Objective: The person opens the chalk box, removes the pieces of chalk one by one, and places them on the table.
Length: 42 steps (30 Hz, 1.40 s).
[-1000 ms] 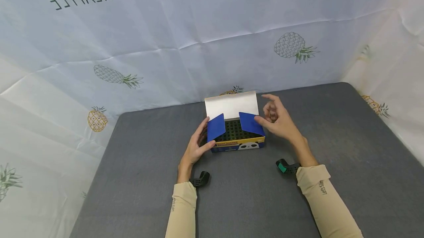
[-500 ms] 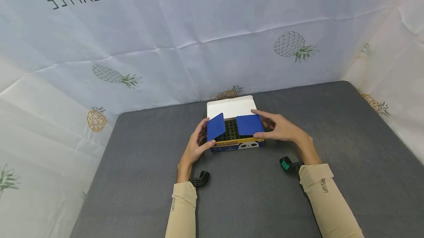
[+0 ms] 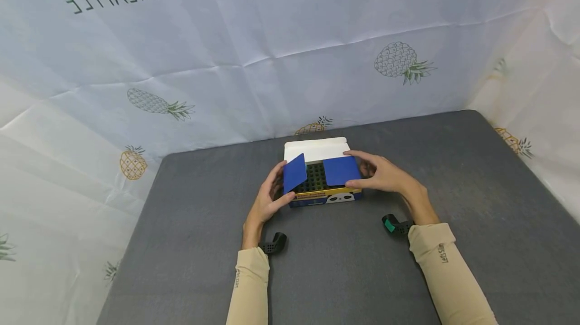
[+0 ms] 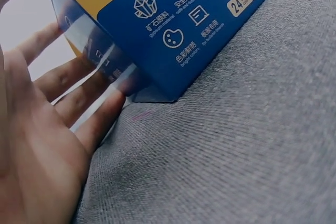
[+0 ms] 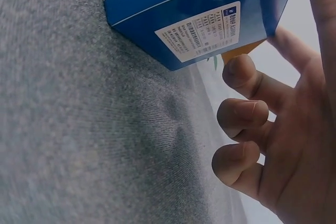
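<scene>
A blue and yellow chalk box [image 3: 314, 199] with a panda face stands on the table, its white-lined lid [image 3: 317, 149] tilted back. Inside shows a dark holder [image 3: 315, 178] full of round holes. The left side flap [image 3: 294, 173] slants upward; the right side flap [image 3: 342, 170] lies nearly flat. My left hand [image 3: 266, 203] holds the box's left end, thumb at the front edge and fingers along the end panel. At the right end, my right hand [image 3: 387, 175] spans flap and box between thumb and index finger. Its other fingers [image 5: 239, 111] curl away from the box.
The grey table [image 3: 204, 219] has a back edge against a pineapple-print curtain [image 3: 254, 98]. Black camera mounts sit on both wrists, the left mount [image 3: 275, 244] and the right mount [image 3: 395, 224], just above the tabletop.
My right hand has come down from beside the lid to the right end, and the right flap has folded lower. The lid has tipped farther back. My left hand stays put.
</scene>
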{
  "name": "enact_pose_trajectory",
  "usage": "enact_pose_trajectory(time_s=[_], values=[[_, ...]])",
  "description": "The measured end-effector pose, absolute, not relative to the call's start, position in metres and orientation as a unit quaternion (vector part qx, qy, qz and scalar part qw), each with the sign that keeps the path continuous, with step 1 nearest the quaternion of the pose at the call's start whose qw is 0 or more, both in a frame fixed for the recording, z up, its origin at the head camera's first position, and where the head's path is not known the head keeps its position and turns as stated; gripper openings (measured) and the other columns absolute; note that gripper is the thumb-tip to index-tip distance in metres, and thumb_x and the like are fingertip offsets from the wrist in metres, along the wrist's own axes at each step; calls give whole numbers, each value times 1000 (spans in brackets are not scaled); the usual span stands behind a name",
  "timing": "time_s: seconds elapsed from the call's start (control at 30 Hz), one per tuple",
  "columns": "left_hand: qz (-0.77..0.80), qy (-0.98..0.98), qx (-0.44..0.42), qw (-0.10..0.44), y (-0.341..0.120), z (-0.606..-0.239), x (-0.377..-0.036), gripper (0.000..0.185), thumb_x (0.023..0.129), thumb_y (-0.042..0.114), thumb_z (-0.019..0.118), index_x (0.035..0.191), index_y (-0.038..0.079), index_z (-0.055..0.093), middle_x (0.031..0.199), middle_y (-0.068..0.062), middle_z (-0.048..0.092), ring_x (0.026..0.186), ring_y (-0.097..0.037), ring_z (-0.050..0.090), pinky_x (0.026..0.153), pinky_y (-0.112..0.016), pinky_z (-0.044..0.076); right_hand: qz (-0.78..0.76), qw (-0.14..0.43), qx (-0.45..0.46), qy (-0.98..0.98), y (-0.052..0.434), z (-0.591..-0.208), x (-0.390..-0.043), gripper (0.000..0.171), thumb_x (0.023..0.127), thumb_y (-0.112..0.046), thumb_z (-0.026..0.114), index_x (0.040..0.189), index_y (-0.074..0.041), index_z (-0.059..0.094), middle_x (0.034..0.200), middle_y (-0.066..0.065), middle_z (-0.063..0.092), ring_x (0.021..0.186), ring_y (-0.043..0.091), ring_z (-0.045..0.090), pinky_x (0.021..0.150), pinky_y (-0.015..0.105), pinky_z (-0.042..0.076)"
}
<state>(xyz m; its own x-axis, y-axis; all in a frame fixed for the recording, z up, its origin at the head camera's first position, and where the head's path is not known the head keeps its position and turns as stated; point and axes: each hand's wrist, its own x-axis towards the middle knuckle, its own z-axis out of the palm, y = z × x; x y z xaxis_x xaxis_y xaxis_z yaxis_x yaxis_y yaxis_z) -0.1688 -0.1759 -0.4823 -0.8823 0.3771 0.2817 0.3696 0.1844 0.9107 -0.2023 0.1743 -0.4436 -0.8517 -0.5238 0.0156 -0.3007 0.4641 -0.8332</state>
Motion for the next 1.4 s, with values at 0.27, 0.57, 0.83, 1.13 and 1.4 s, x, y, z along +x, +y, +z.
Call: enact_pose_trajectory(time_s=[0.27, 0.57, 0.83, 1.13, 1.4], values=[[526, 811, 251, -59, -174, -467, -173, 104, 85, 73, 66, 159, 7, 35, 161, -20, 37, 149, -41, 35, 119, -70, 27, -456, 128, -243, 846, 176, -445, -200, 80, 89, -27, 81, 157, -18, 41, 74, 3, 42, 64, 11, 37, 62, 30, 36], [439, 838, 319, -59, -150, -403, -188, 108, 78, 84, 61, 148, 3, 50, 149, -16, 51, 139, -35, 49, 116, -62, 39, -459, 130, -238, 846, 175, -444, -202, 83, 88, -26, 83, 158, -20, 40, 72, 1, 40, 63, 10, 37, 60, 30, 36], [410, 860, 304, -20, -148, -403, -190, 104, 79, 86, 59, 146, 6, 54, 142, -15, 59, 128, -34, 58, 109, -54, 50, -454, 129, -234, 850, 174, -444, -204, 83, 87, -28, 83, 158, -22, 41, 73, 1, 43, 64, 11, 39, 60, 29, 37], [458, 829, 310, -80, -168, -402, -187, 95, 84, 75, 65, 142, 0, 55, 122, -20, 64, 114, -35, 62, 103, -59, 50, -463, 135, -235, 844, 174, -442, -203, 84, 87, -25, 83, 159, -22, 39, 72, 2, 42, 63, 10, 38, 60, 29, 36], [435, 841, 300, -118, -199, -401, -183, 47, 88, 38, 80, 123, 9, 71, 113, -15, 69, 105, -31, 63, 98, -53, 50, -468, 143, -238, 839, 172, -443, -203, 84, 89, -24, 81, 160, -22, 37, 74, 3, 44, 63, 10, 37, 60, 30, 37]])
